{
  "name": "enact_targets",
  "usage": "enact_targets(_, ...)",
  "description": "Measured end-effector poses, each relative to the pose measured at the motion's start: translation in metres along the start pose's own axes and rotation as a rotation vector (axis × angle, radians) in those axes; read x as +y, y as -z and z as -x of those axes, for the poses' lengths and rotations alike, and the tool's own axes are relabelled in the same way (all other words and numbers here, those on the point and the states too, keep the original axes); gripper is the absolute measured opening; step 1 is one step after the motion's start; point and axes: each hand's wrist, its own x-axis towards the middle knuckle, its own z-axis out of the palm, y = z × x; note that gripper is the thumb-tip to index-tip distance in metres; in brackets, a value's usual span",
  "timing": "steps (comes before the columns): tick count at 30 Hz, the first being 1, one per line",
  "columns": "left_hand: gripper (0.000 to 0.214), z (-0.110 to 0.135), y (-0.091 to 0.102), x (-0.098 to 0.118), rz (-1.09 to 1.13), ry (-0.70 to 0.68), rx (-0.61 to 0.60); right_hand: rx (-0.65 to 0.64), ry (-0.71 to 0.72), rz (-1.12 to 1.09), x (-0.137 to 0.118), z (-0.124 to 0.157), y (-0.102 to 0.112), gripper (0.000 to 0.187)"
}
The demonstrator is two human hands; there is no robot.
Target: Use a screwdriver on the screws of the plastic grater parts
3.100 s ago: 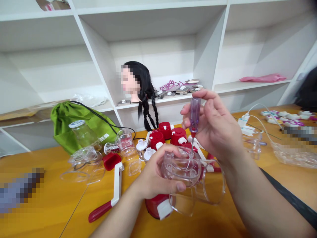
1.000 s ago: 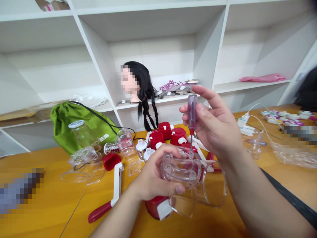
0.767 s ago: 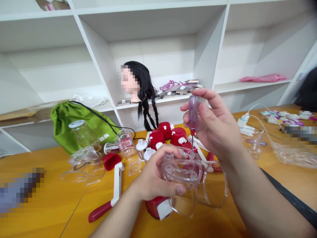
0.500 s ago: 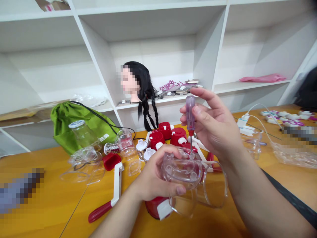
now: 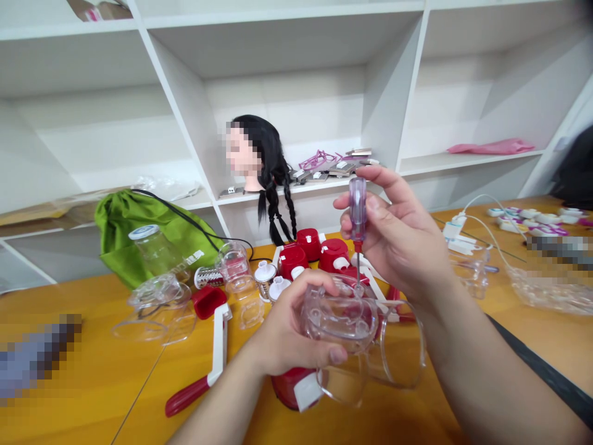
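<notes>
My left hand (image 5: pixel 296 330) is wrapped round a clear plastic housing (image 5: pixel 345 321), its thumb along the near side. In my right hand (image 5: pixel 393 228) a screwdriver (image 5: pixel 357 210) with a see-through purple handle stands upright, tip down in a round post on top of the housing. Thumb and fingers pinch the handle, with the index finger arched over its top. Whether a screw sits under the tip is too small to see. Below the housing, partly hidden, is a red part with a white tab (image 5: pixel 308 391).
Left on the table lie a crank handle (image 5: pixel 217 352), a red cup-shaped part (image 5: pixel 209 301), clear plastic parts (image 5: pixel 160 293) and a green bag (image 5: pixel 152 228). Behind my hands stand several red parts (image 5: pixel 293 261) and grater drums (image 5: pixel 265 278). A mannequin head (image 5: pixel 259 154) sits on the shelf.
The fingers of my right hand have shifted slightly round the screwdriver handle, which leans a little differently. The tip stays in the same post, and my left hand and the housing hold still.
</notes>
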Motion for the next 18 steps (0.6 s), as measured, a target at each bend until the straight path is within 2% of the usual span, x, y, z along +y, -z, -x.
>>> enact_targets(6, 0.063, -0.0009, -0.0011, -0.0006, 0.010, 0.012, -0.022, -0.036, -0.024, -0.035, -0.0029, 0.0014, -0.0003, 0.026)
enact_targets(11, 0.063, -0.0013, 0.0000, -0.0022, -0.023, 0.010, -0.023, -0.056, 0.018, -0.011, -0.0022, 0.0008, 0.0000, 0.037)
enact_targets(18, 0.059, -0.0013, 0.0000, -0.0017, -0.005, -0.009, -0.021, -0.097, 0.044, 0.051, -0.0027, 0.0021, 0.0036, 0.033)
